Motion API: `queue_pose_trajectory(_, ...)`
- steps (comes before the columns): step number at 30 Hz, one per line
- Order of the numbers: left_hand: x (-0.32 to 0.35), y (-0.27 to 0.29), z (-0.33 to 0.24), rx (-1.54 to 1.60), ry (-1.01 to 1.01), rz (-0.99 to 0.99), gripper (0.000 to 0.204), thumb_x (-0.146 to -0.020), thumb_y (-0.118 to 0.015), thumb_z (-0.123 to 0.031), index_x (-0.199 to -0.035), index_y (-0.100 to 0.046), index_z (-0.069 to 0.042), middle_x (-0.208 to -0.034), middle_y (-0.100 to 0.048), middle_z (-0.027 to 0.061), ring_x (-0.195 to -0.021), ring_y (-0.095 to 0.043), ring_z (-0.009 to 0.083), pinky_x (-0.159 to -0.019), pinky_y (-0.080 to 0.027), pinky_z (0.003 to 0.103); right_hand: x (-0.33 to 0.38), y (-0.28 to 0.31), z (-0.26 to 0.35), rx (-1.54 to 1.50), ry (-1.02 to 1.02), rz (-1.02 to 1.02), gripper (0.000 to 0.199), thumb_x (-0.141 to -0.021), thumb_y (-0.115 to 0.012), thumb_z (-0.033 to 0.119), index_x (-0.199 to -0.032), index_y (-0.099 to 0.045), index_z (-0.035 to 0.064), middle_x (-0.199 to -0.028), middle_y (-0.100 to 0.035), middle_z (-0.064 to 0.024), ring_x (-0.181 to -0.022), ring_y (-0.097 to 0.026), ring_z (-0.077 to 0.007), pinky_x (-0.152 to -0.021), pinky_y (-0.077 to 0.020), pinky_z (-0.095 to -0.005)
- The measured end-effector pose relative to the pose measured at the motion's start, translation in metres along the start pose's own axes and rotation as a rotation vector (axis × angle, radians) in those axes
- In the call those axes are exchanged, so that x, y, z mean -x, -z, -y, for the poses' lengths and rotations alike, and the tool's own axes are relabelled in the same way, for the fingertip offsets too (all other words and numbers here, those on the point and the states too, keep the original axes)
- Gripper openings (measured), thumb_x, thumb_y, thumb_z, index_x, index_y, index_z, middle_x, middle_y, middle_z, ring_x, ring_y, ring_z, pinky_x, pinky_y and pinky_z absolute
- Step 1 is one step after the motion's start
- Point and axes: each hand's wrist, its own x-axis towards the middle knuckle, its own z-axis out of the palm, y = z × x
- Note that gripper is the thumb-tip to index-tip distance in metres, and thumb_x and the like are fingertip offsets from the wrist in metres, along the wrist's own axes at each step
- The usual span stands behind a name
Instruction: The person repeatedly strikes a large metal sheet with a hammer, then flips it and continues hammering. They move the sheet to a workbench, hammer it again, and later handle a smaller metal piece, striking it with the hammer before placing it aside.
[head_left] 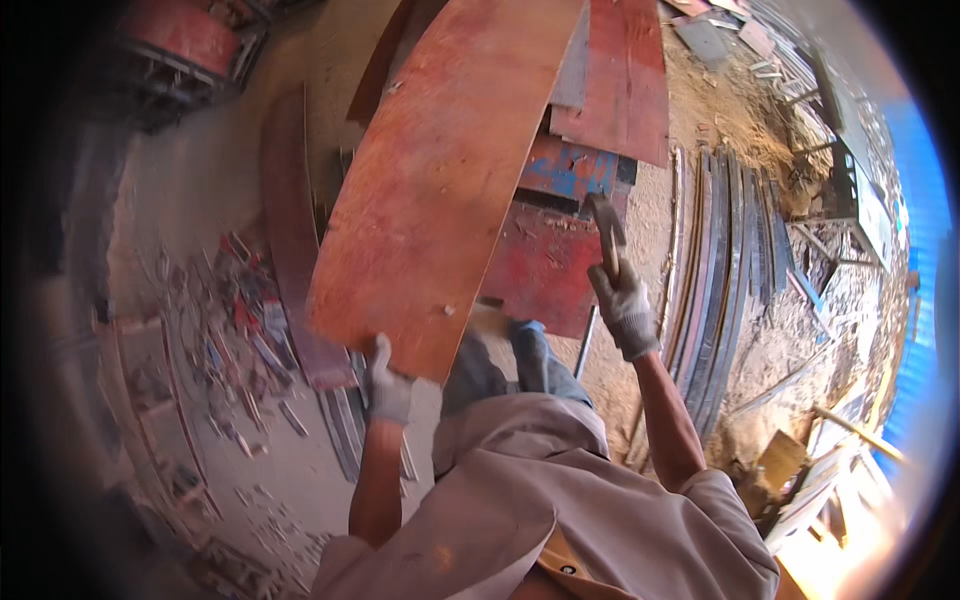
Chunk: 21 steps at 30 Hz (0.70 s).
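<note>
A long reddish-orange wooden panel [430, 180] stretches away in front of me, tilted over other boards. Gripping its near edge is my gloved left hand [385, 388], the thumb over the top face and the fingers hidden beneath. My gloved right hand [624, 305] is closed round the handle of a claw hammer [608, 225], held up to the right of the panel and apart from it. Under and beyond the hammer lies a stack of red boards [545, 260], one with blue patches [568, 168].
Long narrow strips [715, 270] lie in a bundle on the right. Scrap wood pieces [255, 340] litter the ground at left, beside a dark red board [290, 230]. A metal frame [835, 170] stands at far right, and a red-topped rack [185, 45] at far left.
</note>
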Motion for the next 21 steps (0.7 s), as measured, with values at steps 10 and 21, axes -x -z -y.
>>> queue_pose_trajectory(10, 0.108, -0.077, -0.228, -0.127, -0.565, 0.592, 0.054, -0.104, -0.061, -0.016, -0.154, -0.048, -0.001, -0.136, -0.066, 0.0206, -0.131, -0.059, 0.025, -0.113, -0.05, 0.05, 0.011, -0.044, 0.141, -0.486, -0.126, 0.153, 0.031, -0.092, -0.073, 0.033, -0.094, -0.064, 0.0032, -0.068, -0.058, -0.0017, -0.053, -0.056, -0.0147, -0.049, -0.0466, -0.0341)
queue_pose_trajectory(21, 0.269, -0.295, -0.344, -0.288, -0.627, 0.867, 0.071, -0.108, -0.042, -0.063, -0.071, -0.065, -0.007, -0.052, -0.054, 0.0054, -0.032, -0.048, 0.0181, -0.027, -0.04, 0.031, 0.028, 0.04, 0.355, -0.803, 0.141, 0.144, 0.03, -0.095, -0.074, 0.028, -0.08, -0.057, 0.009, -0.058, -0.05, -0.0015, -0.042, -0.048, -0.0147, -0.04, -0.039, -0.0334)
